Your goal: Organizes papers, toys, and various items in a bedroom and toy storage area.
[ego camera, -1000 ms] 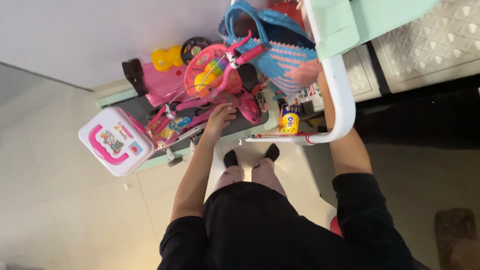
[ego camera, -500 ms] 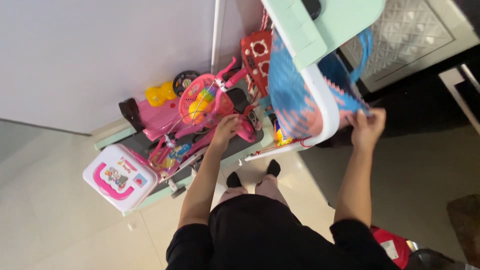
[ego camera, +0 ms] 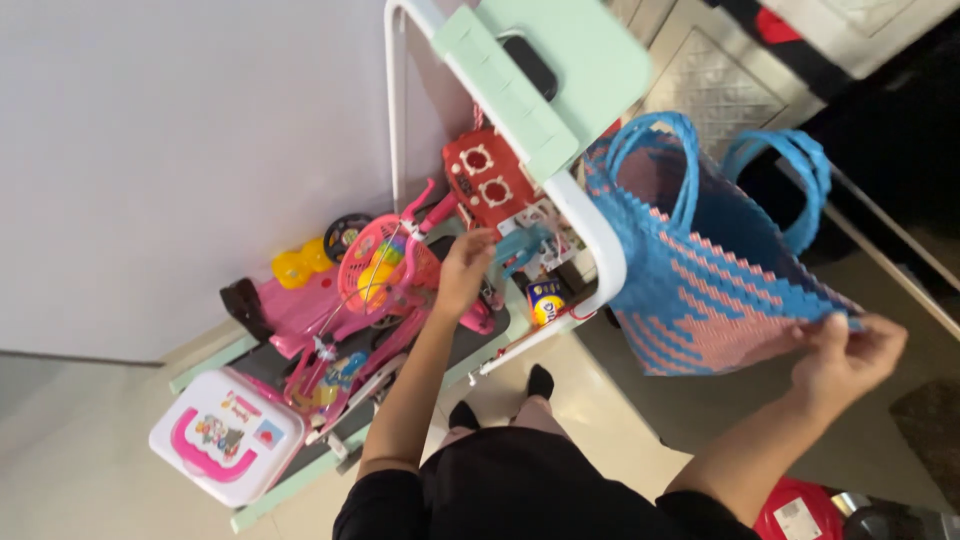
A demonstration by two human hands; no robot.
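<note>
My right hand (ego camera: 848,358) pinches the bottom corner of a blue and pink woven basket bag (ego camera: 700,270), held out to the right of the white and mint shelf frame (ego camera: 590,240) with its two blue handles pointing up and away. My left hand (ego camera: 463,270) reaches into the shelf and rests by the pink toy bicycle (ego camera: 385,290), fingers curled near its handlebar and a small teal toy; whether it grips anything is unclear.
A red toy house (ego camera: 485,185), a yellow toy (ego camera: 295,265), a yellow round tin (ego camera: 545,303) and a white and pink toy case (ego camera: 222,440) crowd the low shelf. A dark phone (ego camera: 530,65) lies on the mint top. My feet (ego camera: 500,400) stand on pale tiles.
My right hand has drawn the woven bag out from behind the shelf frame to the right and lower. My left hand has shifted slightly rightward along the bicycle. The view has swung left.
</note>
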